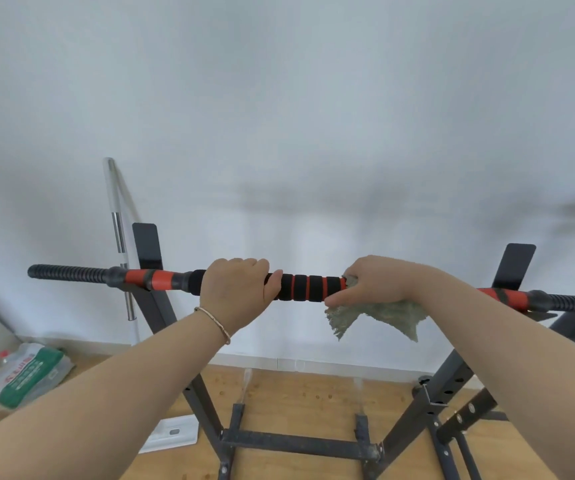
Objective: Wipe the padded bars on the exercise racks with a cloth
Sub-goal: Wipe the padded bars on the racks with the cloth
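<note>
A horizontal padded bar (308, 287) with black foam and orange rings runs across a dark steel exercise rack (296, 445). My left hand (239, 292) grips the foam left of centre, fingers curled over the top. My right hand (376, 283) holds a grey-green cloth (376, 317) wrapped against the bar right of centre; the cloth's loose corners hang below the bar. The bar's ribbed black ends (67, 272) stick out on both sides.
A white wall stands close behind the rack. A chrome and white pole (118, 237) leans on the wall at left. On the wooden floor lie a green and white bag (26, 375) and a flat white object (171, 433). A second rack frame (459, 407) is at right.
</note>
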A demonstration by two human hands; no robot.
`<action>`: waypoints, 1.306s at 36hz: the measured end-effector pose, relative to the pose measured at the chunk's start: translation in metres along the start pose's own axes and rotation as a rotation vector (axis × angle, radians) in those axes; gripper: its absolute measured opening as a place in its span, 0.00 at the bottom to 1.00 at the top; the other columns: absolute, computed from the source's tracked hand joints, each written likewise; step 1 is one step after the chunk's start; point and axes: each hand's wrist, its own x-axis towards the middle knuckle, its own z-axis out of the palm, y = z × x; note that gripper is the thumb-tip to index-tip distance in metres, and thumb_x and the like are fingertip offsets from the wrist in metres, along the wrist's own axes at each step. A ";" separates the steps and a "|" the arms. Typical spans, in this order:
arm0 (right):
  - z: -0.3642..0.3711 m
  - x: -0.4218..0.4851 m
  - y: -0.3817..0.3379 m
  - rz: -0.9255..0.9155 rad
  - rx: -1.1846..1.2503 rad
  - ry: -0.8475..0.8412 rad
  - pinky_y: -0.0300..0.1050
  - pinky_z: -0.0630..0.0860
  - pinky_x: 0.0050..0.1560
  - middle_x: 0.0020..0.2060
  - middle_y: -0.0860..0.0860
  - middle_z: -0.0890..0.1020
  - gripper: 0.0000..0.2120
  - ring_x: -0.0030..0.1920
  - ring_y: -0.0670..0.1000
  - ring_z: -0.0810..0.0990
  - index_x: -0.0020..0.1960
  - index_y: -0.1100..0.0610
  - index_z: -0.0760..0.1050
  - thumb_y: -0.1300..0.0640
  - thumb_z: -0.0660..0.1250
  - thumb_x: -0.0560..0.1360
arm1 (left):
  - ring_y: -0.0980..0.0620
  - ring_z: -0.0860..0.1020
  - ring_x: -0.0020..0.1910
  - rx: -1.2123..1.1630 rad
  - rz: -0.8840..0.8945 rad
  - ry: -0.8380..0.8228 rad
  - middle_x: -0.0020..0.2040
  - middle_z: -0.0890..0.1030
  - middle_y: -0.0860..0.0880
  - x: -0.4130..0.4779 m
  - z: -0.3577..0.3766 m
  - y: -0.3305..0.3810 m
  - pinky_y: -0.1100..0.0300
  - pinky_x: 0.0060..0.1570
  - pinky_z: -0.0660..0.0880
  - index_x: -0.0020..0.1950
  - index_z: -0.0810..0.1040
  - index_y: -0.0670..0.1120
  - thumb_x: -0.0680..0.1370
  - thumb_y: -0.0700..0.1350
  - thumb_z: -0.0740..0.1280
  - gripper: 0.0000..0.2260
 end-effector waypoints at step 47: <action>-0.003 -0.002 -0.010 0.034 -0.034 -0.143 0.44 0.77 0.40 0.31 0.47 0.80 0.22 0.31 0.46 0.78 0.45 0.55 0.78 0.36 0.73 0.67 | 0.49 0.69 0.24 0.016 0.179 -0.116 0.25 0.69 0.52 0.012 -0.010 -0.012 0.61 0.27 0.62 0.33 0.67 0.47 0.80 0.62 0.46 0.25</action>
